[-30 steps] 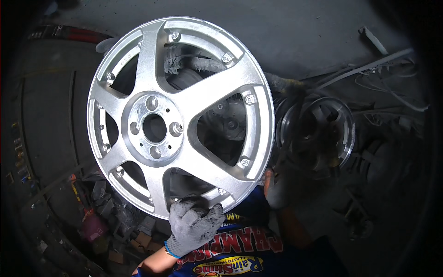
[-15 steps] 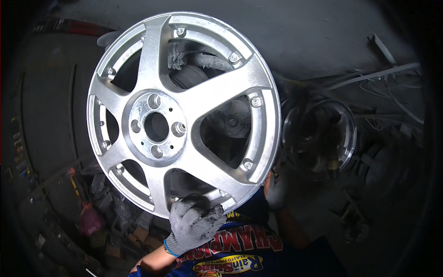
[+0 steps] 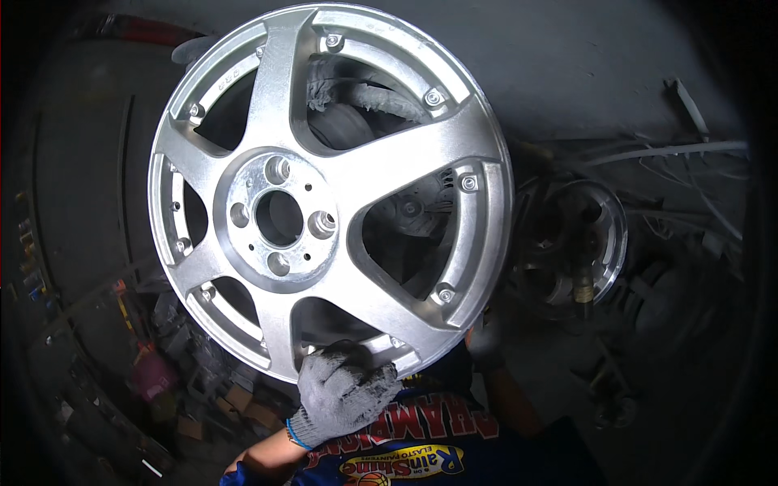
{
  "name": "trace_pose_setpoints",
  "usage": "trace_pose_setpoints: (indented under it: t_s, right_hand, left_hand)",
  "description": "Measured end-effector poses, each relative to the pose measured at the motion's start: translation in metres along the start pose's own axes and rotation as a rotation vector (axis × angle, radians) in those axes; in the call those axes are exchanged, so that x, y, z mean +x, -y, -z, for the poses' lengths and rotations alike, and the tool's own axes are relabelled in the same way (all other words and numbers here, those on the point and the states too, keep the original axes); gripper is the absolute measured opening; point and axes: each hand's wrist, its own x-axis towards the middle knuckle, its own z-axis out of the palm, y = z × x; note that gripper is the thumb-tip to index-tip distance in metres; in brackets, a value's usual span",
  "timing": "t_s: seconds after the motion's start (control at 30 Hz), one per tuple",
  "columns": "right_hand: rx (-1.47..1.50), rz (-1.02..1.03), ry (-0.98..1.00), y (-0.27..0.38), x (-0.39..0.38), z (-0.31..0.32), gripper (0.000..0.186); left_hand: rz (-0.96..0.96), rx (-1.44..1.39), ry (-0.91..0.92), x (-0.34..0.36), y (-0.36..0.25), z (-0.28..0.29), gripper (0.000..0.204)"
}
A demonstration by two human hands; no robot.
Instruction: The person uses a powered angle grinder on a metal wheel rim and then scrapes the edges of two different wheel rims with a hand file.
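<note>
I have the wheel [image 3: 324, 271] filling the centre and upper left of the frame, its bright silvery face toward me. My left hand [image 3: 344, 389], in a dusty grey glove, is clamped on the wheel's lower edge at bottom centre, fingers curled over it. My right hand [image 3: 486, 338] is apart from the left, in shadow just beside the wheel's lower right edge; I cannot tell whether it grips. Through the gaps between the spokes I see a ragged grey hose [image 3: 377, 96] near the top. A second wheel [image 3: 619, 235] shows in the dim right of the frame. At lower left I make out cardboard [image 3: 237, 397] and a pink thing [image 3: 154, 377]; at bottom centre, a dark blue shirt [image 3: 519, 462].
</note>
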Motion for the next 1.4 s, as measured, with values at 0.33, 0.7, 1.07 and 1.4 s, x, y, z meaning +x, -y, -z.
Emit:
trace_pose_setpoints:
  t_s: [0.33, 0.7, 1.07, 1.4]
  right_hand:
    - [0.328, -0.143, 0.015, 0.006, 0.007, -0.003, 0.028]
    - [0.153, -0.189, 0.081, 0.013, 0.027, 0.019, 0.037]
    - [0.157, -0.341, 0.152, -0.014, -0.015, -0.034, 0.035]
    - [0.124, -0.009, 0.185, -0.002, 0.008, 0.069, 0.033]
  left_hand:
    - [-0.060, 0.036, -0.050, 0.002, -0.001, -0.003, 0.024]
    - [-0.058, 0.050, -0.076, 0.000, -0.001, -0.003, 0.031]
    - [-0.069, -0.007, 0.085, 0.029, -0.018, 0.000, 0.044]
    - [-0.027, -0.062, -0.098, -0.005, 0.008, 0.004, 0.025]
